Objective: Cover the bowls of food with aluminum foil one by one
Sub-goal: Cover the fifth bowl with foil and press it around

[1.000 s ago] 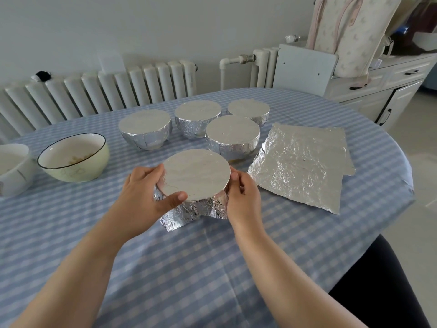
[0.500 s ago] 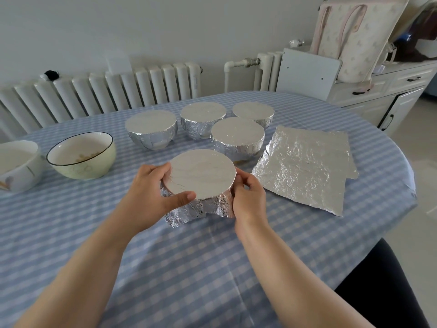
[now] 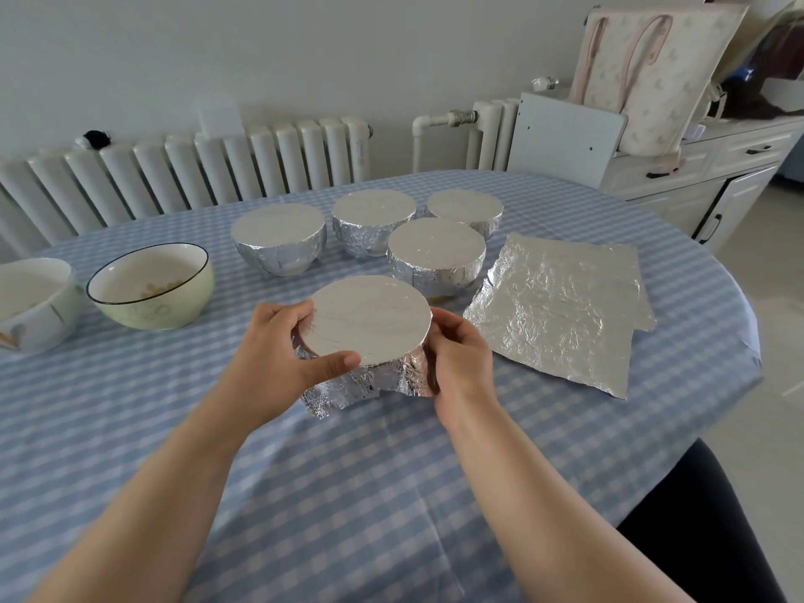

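Left hand (image 3: 278, 359), right hand (image 3: 461, 359), gripping foil-covered bowl (image 3: 370, 319)

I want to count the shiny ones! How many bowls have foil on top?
5. Four stand at the back: far left, middle, far right, and one nearer. The fifth is between both hands. None looks hidden.

no legible text anywhere — no labels, brands, numbers or signs

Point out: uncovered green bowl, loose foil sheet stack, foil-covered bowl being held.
uncovered green bowl (image 3: 174, 309): head view, outer wall
loose foil sheet stack (image 3: 561, 311): head view, sheet centre
foil-covered bowl being held (image 3: 370, 317): head view, flat top
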The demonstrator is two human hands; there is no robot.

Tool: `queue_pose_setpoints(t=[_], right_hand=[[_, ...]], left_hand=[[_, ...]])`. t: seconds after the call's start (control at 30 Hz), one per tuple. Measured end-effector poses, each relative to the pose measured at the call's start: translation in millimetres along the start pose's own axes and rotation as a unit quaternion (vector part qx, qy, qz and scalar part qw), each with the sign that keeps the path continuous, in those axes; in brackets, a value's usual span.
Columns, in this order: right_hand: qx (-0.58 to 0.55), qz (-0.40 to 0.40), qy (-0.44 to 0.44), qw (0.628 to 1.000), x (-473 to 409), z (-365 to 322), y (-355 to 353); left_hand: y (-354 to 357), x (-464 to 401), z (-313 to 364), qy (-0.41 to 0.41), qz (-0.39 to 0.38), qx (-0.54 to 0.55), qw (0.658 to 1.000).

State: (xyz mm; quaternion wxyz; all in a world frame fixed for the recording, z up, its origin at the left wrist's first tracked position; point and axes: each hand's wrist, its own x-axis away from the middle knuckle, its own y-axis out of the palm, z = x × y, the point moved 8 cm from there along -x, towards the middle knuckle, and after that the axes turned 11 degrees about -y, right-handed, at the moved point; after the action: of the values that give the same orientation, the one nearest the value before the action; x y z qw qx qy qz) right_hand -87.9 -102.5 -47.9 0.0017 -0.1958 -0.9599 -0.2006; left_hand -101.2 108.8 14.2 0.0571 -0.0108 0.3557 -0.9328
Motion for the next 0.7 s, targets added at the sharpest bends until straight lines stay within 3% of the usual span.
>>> queue_pose_setpoints(t=[0.17, 0.27, 0.47, 0.7], right_hand=[[0.117, -0.007, -0.132, 0.984, 7, -32, -7], [0.231, -0.023, -0.217, 0.948, 14, -43, -7], [0.331, -0.087, -0.219, 0.914, 22, -40, -5], [0.371, -0.147, -0.21, 0.893, 17, -28, 4]], left_hand=[[1, 0, 1, 0.013, -0.004, 0.006, 1.0], [2, 1, 3, 0.011, -0.01, -0.022, 1.0], [3, 0, -1, 0.001, -0.011, -0.002, 1.0], [0, 1, 0, -0.016, -0.024, 0.046, 0.999]])
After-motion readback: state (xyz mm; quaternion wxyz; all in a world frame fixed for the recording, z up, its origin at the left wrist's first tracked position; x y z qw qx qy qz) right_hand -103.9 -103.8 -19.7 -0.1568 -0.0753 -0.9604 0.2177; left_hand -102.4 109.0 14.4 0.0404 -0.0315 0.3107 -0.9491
